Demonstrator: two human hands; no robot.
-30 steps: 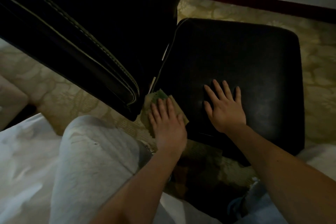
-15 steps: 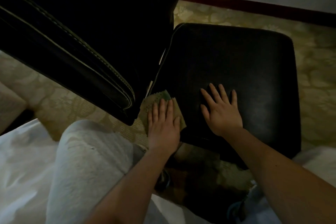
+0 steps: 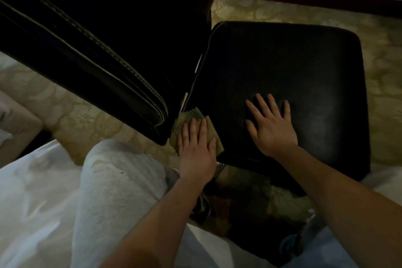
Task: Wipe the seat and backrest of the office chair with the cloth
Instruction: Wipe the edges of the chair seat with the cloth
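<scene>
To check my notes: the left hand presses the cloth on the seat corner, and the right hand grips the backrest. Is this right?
Not quite. In the head view the right hand lies flat on the seat, not gripping the backrest. The rest holds.

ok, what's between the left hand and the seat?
The cloth, flat under the left hand at the seat corner beside the backrest; head view.
</scene>
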